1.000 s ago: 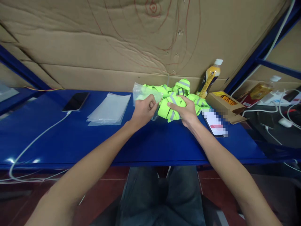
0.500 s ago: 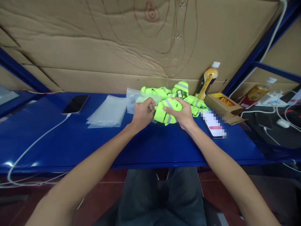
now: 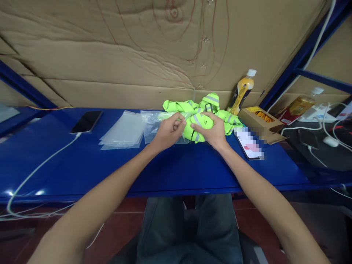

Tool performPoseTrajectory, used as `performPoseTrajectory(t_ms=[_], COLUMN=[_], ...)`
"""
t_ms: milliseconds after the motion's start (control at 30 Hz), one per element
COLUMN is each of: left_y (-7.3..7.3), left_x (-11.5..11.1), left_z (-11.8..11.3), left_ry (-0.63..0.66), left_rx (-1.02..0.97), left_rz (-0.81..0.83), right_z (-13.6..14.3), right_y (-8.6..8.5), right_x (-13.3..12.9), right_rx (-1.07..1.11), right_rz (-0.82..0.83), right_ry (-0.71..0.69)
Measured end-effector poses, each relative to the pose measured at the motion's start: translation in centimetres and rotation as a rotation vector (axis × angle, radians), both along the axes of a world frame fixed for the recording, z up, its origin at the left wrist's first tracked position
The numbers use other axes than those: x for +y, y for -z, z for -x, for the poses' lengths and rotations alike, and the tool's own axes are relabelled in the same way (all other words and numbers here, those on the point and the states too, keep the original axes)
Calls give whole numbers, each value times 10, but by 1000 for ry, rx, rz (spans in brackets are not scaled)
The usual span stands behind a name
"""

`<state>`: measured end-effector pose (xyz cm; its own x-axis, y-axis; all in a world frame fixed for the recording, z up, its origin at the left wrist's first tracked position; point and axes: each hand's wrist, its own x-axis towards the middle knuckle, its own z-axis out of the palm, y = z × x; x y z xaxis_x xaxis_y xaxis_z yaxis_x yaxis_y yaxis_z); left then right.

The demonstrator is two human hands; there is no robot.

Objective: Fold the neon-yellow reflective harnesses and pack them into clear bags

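Note:
My right hand (image 3: 213, 129) is wrapped round a folded neon-yellow reflective strap bundle (image 3: 198, 123) with grey stripes. Beside it, my left hand (image 3: 172, 128) pinches a clear plastic bag (image 3: 150, 126) near its opening, close to the bundle's left side. The bag spreads out leftward beneath and behind that hand. Whether the bundle's edge sits inside the bag mouth, I cannot tell. Behind both hands lie more neon-yellow reflective straps (image 3: 180, 106) in a loose heap, with a black buckle among them.
On the blue table (image 3: 176, 172), a stack of clear bags (image 3: 123, 130) lies left of my hands, then a dark phone (image 3: 86, 121) on a white cable. To the right are a lit phone (image 3: 249, 145), a yellow drink bottle (image 3: 242, 91) and an open cardboard box (image 3: 260, 121). Cardboard stands behind.
The plastic bag has come down flatter and further left, and its edge now reaches the bundle. My left fingers have closed at the bundle's left side. My right hand keeps its hold.

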<state>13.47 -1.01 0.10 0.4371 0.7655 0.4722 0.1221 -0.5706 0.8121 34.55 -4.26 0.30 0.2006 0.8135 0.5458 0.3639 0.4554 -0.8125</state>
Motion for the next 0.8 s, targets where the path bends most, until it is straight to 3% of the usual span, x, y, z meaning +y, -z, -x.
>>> performPoseTrajectory(t_ms=[100,267,333,467,533,667,800], left_y=[-1,-4,-6,-16,-24,-36,-34], left_x=[-2,-15,-20,-23,-23,-19,-11], left_z=[0,-5,-7,-3,2,12,16], left_ry=[12,166,113,-258,-377,-347,-249], left_rx=[6,71,139,389,479,587,654], left_rz=[-23,-19,-114,-636,-814,-866,-781], right_z=[2,5,4,2,1,0,-4], right_y=[4,8,8,4,2,0,-2], right_x=[1,2,2,3,4,4,5], right_rx=[-13,-17,-24,7,50,98,107], right_rz=[5,-42,-69,-125,-136,-113,-91], right_ry=[9,189,210,156,123,89,74])
